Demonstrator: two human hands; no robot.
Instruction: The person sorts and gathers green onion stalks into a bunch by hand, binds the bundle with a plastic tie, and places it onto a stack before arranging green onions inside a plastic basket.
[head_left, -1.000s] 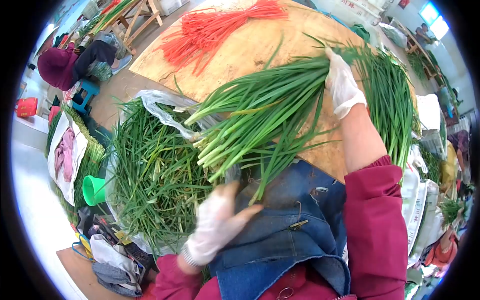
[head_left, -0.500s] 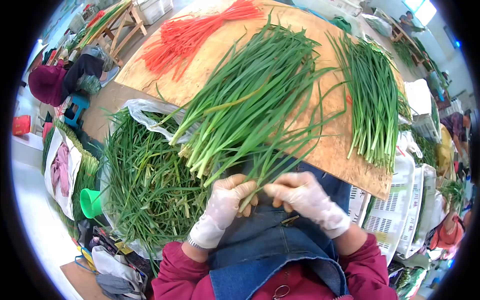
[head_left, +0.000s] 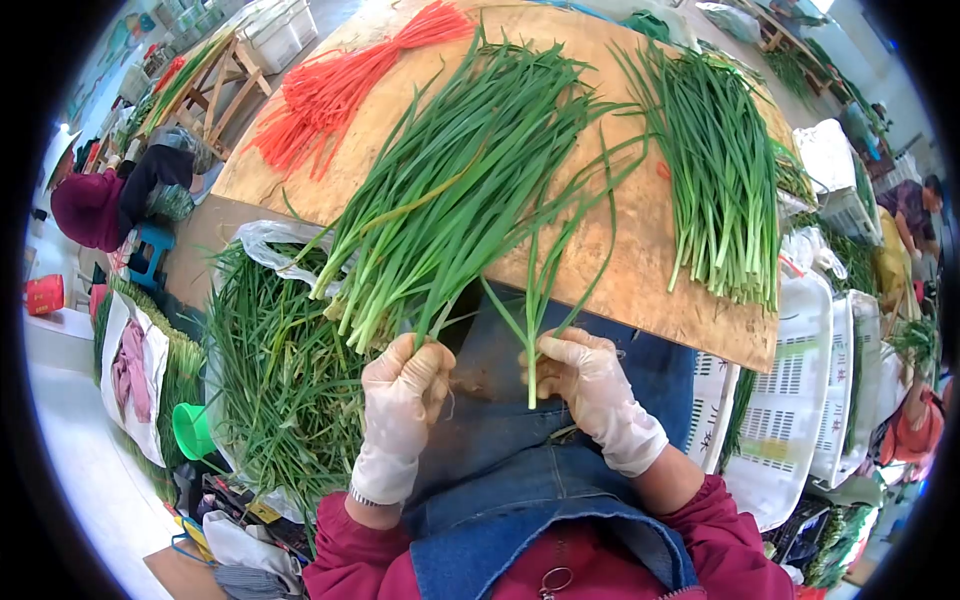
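Both of my hands wear thin white gloves. My left hand [head_left: 402, 400] is closed on the lower ends of a few garlic chives, just under the front edge of the large loose pile of chives [head_left: 480, 170]. In my right hand [head_left: 592, 385], thumb and fingers pinch a garlic chive stalk [head_left: 533, 345] whose pale end points down and whose leaves fan upward. The two hands are apart above my blue denim apron [head_left: 545, 475]. To the right on the wooden board [head_left: 610, 265] lies a neater bundle of chives [head_left: 725, 180] with its cut ends toward me.
Red ties [head_left: 345, 85] lie at the board's far left. A plastic-lined heap of chive scraps [head_left: 285, 360] stands left of my lap, beside a green cup [head_left: 192, 431]. White crates [head_left: 790, 410] are at the right. Another person [head_left: 95, 205] sits at far left.
My hands were close together at one small bunch of chives. They have moved apart, the left one leftward, and each now holds its own stalks. The view has shifted slightly.
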